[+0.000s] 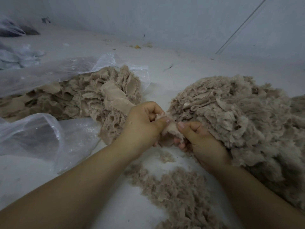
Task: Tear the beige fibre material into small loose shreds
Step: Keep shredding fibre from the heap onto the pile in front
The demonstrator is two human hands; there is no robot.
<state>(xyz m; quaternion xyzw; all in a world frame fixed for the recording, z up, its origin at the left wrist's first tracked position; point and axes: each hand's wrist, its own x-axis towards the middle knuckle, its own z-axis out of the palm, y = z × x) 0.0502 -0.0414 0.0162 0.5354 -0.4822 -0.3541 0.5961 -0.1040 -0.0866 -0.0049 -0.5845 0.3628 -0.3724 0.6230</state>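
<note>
Left hand (145, 124) and right hand (199, 138) both pinch same beige fibre piece (170, 129) between them; shredded pile (247, 116) at right, clear bag (49, 134) at left.

We see a dim picture with a cold, grey-blue look. The light is soft and even, and we cannot tell where it comes from. Shadows are faint, with only a little dark under the arms. The clear plastic bag (49, 134) has small white shiny spots. The far wall (165, 22) looks soft and a bit blurry. Straight lines bend near the edges, and the arms look stretched at the bottom. The corners are darker.
</note>
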